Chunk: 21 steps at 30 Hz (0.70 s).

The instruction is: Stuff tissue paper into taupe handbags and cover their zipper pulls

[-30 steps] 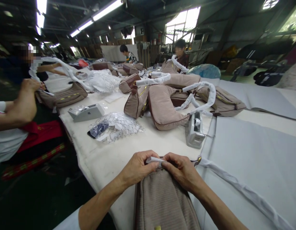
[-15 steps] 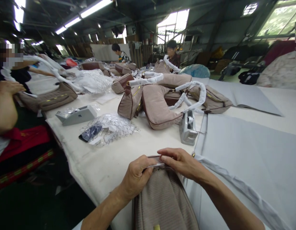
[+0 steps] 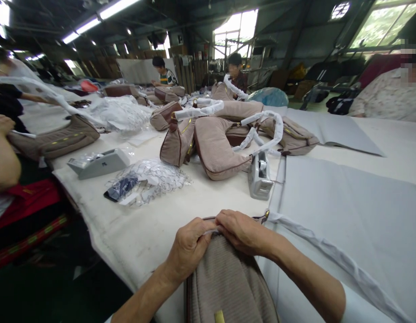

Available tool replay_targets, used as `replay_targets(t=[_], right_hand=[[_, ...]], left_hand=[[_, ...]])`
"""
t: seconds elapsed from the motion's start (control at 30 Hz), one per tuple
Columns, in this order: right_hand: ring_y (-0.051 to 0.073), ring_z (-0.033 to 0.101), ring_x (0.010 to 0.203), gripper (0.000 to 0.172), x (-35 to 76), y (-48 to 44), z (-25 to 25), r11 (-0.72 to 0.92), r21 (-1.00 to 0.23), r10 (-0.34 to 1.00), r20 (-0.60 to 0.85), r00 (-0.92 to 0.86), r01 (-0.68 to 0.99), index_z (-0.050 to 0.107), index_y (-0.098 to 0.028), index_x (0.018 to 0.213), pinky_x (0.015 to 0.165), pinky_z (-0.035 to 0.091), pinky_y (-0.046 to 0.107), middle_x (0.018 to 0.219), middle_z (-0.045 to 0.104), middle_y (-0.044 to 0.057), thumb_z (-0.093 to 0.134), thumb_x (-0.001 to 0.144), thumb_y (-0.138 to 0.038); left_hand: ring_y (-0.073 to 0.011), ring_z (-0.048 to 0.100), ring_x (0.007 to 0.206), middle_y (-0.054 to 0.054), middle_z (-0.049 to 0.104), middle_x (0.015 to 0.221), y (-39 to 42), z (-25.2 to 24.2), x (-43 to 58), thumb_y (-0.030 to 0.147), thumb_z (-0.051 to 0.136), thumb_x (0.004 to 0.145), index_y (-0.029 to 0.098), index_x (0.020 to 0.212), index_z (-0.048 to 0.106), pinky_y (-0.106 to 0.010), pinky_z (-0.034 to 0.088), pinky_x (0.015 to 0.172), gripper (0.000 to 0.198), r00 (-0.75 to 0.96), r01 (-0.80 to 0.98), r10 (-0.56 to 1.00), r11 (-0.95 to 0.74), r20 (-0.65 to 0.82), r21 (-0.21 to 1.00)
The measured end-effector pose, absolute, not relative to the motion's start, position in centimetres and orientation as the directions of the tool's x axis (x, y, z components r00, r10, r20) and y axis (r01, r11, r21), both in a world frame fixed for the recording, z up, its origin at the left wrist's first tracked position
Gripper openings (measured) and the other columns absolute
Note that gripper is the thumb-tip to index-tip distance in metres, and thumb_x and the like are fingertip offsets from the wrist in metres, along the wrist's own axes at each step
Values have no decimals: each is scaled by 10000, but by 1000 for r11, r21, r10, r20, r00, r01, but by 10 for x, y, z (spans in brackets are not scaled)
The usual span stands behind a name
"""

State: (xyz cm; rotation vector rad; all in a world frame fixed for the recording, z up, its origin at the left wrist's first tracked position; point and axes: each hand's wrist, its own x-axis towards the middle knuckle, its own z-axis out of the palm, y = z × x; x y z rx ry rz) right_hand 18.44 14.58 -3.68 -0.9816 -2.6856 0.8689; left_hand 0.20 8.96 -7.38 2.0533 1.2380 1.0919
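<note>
A taupe corduroy handbag [image 3: 233,278] lies in front of me at the table's near side, a small gold tab low on its face. My left hand [image 3: 189,244] pinches the bag's top edge, thumb and fingers closed on it. Beside it, nearly touching, my right hand [image 3: 239,231] has its fingers closed over the same edge. A sliver of white material shows between the fingertips; what exactly it is I cannot make out. From a gold ring at the bag's right end runs a strap wrapped in white paper [image 3: 329,249].
Several similar handbags [image 3: 221,148] with wrapped handles are heaped mid-table. A grey tape dispenser [image 3: 260,177] stands before them, another tape dispenser [image 3: 102,162] to the left, near a clear plastic bag of tags [image 3: 149,181]. Grey sheets [image 3: 345,206] cover the right. Other people work around.
My right hand has shifted slightly left, and its fingers have curled down over the bag's edge next to my left hand. The view has turned a little to the right.
</note>
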Motion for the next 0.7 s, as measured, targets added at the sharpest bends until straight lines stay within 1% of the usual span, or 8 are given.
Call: replay_targets(t=[0.1, 0.17, 0.3, 0.4, 0.47, 0.53, 0.63, 0.7], right_hand=[[166, 570, 867, 226, 189, 149, -33, 522, -713, 614, -67, -787, 468, 590, -145, 1016, 791, 422, 274, 964, 631, 76, 384, 928, -179], [160, 582, 885, 240, 191, 151, -32, 468, -772, 603, -77, -794, 430, 605, -162, 1044, 796, 423, 257, 975, 645, 55, 402, 924, -207], [148, 571, 735, 146, 188, 151, -33, 493, -702, 641, -107, -760, 514, 642, -145, 874, 670, 411, 229, 819, 642, 36, 506, 847, -190], [134, 553, 692, 128, 183, 149, -34, 541, -624, 652, -112, -750, 564, 630, -144, 838, 632, 384, 214, 777, 638, 34, 504, 838, -162], [135, 541, 669, 125, 180, 147, -34, 578, -569, 653, -108, -750, 585, 620, -144, 807, 610, 365, 218, 755, 632, 40, 505, 843, -181], [143, 535, 672, 129, 179, 145, -34, 600, -537, 655, -95, -749, 593, 608, -141, 793, 608, 354, 227, 757, 627, 52, 501, 846, -187], [157, 540, 694, 115, 180, 144, -34, 620, -514, 655, -77, -752, 593, 598, -134, 807, 620, 350, 238, 787, 629, 72, 496, 838, -176], [163, 545, 700, 115, 181, 143, -35, 626, -500, 660, -69, -748, 598, 594, -132, 807, 620, 350, 243, 797, 632, 80, 497, 834, -186]], left_hand=[[-130, 604, 767, -24, 624, 805, 91, -72, 2, 132, 466, 878, 189, 923, 642, -225, 467, 712, 190, 248, 498, 893, -450, 376, 741], [-133, 604, 763, -26, 621, 799, 92, -73, 3, 137, 463, 880, 190, 921, 645, -228, 470, 708, 194, 252, 505, 890, -456, 379, 733], [-131, 612, 754, -27, 632, 803, 92, -74, 5, 122, 455, 868, 194, 912, 645, -220, 476, 700, 208, 259, 507, 874, -486, 412, 712], [-142, 628, 802, -31, 658, 845, 90, -68, 3, 96, 458, 829, 193, 934, 637, -229, 478, 744, 229, 283, 500, 874, -485, 394, 718], [-160, 631, 855, -31, 676, 906, 90, -59, 1, 83, 477, 774, 190, 979, 623, -244, 473, 785, 274, 299, 502, 899, -433, 320, 749], [-176, 630, 873, -28, 686, 941, 91, -47, 1, 121, 505, 755, 183, 1010, 611, -251, 469, 791, 283, 291, 519, 936, -328, 197, 790], [-179, 633, 790, -15, 702, 852, 95, -34, 4, 254, 541, 800, 181, 903, 654, -246, 461, 726, 169, 259, 591, 966, -173, 18, 788], [-174, 627, 736, -8, 698, 780, 98, -32, 6, 290, 538, 821, 185, 816, 678, -243, 447, 690, 175, 263, 643, 964, -151, -31, 751]])
